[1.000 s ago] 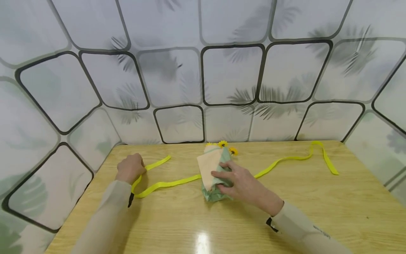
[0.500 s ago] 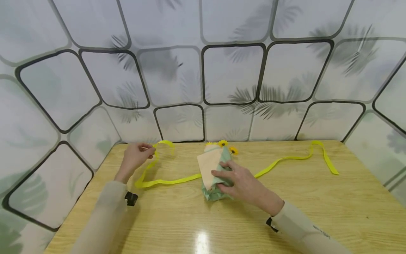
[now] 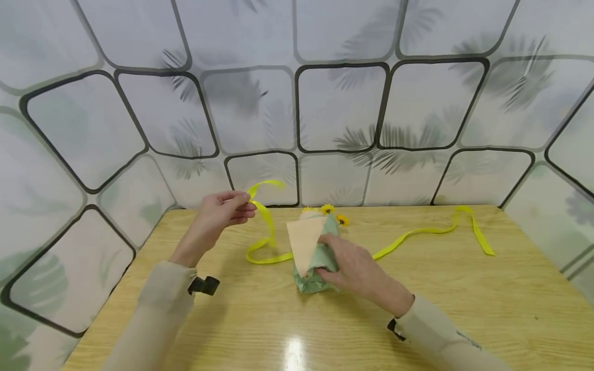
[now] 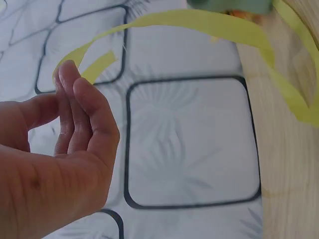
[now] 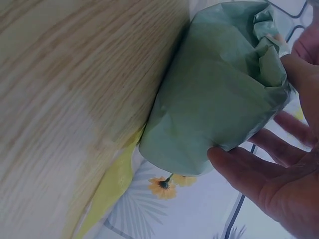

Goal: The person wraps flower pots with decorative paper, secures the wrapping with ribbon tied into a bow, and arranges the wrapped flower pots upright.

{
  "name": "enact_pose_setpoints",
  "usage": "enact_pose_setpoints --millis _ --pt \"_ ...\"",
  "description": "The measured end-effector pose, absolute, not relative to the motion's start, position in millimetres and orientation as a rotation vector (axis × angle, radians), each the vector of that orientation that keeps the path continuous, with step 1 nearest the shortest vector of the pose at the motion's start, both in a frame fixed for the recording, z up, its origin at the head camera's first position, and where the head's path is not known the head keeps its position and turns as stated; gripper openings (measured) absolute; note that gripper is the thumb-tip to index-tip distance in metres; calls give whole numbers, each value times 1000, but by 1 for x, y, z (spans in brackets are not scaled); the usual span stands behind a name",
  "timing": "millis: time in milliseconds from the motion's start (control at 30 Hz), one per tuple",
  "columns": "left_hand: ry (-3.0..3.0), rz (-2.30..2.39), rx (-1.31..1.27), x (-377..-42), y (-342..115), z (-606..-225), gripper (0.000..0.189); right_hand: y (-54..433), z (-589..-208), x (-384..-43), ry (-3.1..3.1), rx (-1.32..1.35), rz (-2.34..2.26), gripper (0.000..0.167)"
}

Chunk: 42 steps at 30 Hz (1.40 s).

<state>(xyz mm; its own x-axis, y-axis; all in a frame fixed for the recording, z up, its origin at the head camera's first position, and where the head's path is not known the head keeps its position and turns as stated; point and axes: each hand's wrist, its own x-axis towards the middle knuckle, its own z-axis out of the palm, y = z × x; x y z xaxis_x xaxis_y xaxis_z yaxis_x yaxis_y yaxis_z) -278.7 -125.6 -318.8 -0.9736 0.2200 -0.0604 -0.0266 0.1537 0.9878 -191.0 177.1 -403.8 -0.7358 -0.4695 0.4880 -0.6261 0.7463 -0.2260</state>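
Observation:
A small bouquet wrapped in green and cream paper (image 3: 305, 242) lies mid-table, its yellow flowers (image 3: 327, 209) pointing toward the back wall. My right hand (image 3: 361, 269) grips its right side; the right wrist view shows the fingers and thumb against the green paper (image 5: 214, 94). A long yellow ribbon (image 3: 403, 238) passes beneath the bouquet and trails to the right. On the other side, my left hand (image 3: 213, 219) is raised and pinches the ribbon near its left end, with a short tail beyond the fingertips. In the left wrist view the ribbon (image 4: 199, 21) arcs away from the fingers.
The wooden table (image 3: 260, 319) reaches back to a patterned curtain wall (image 3: 341, 111), which also closes in both sides. The ribbon's right end (image 3: 482, 239) bends near the table's back right.
My left hand has lifted off the table and moved right toward the bouquet, raising the ribbon's left end. The right hand's fingers have drawn in around the bouquet.

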Motion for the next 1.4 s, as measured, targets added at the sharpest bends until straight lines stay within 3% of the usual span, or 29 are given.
enact_pose_setpoints --millis 133,300,600,933,1067,1200,1400 --pt "2070 2001 230 -272 -113 -309 38 176 -405 -191 -2486 864 468 39" --pt "1888 2111 323 -267 -93 -303 22 173 -406 -190 -2488 883 430 39" --pt "1744 2155 485 -266 -58 -295 13 168 -403 -188 -2502 942 343 37" --pt "1794 1997 652 -283 3 -277 13 168 -403 -188 -2490 966 285 36" --pt "1970 1721 736 -297 26 -284 24 170 -403 -187 -2485 964 269 38" --pt "2138 1429 801 -303 26 -297 31 171 -404 -187 -2474 972 302 37" --pt "2436 1295 801 -300 -13 -319 25 174 -404 -187 -2494 949 403 39"
